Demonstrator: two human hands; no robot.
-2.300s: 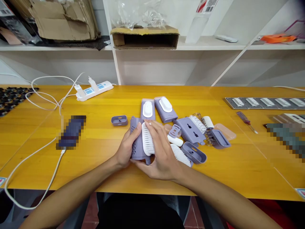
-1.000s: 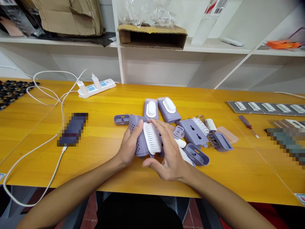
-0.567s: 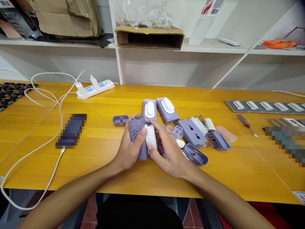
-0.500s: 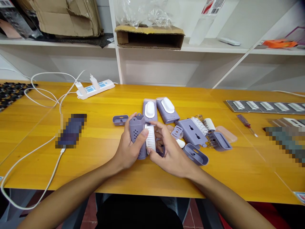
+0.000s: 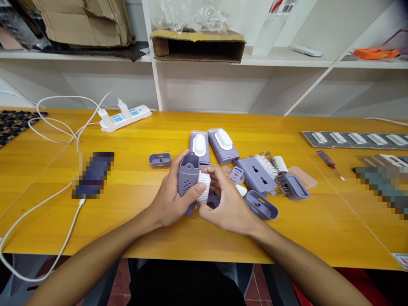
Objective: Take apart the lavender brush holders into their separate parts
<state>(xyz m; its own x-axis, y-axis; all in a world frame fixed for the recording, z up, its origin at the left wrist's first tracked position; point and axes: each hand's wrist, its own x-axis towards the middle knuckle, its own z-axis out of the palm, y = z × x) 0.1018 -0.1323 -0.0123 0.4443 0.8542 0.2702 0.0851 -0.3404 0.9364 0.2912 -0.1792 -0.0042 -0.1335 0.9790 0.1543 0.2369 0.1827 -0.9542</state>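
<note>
My left hand [image 5: 174,193] is closed around a purple plastic housing [image 5: 188,174] with small round holes in its side and an open top. Against the housing's right side sits a white ribbed piece [image 5: 205,187], pinched by my right hand [image 5: 228,199] while my left thumb presses on it. Behind my hands lie two purple cases, a left case [image 5: 194,159] and a right case [image 5: 231,155], each with a white oval part on top. An oval purple cap [image 5: 160,160] rests left of my left hand. Right of my right hand is a purple oval cup [image 5: 262,205].
Further right lie a flat slotted purple panel [image 5: 256,175], metal springs [image 5: 280,185], a purple frame [image 5: 297,187] and a screwdriver [image 5: 330,165]. A metal strip [image 5: 353,140] lies at the back right. On the left are a phone [image 5: 94,175], white cable and power strip [image 5: 126,118].
The purple housing has turned and tilted in my left hand, so its open top now shows. The white ribbed piece has turned with it, still between both hands.
</note>
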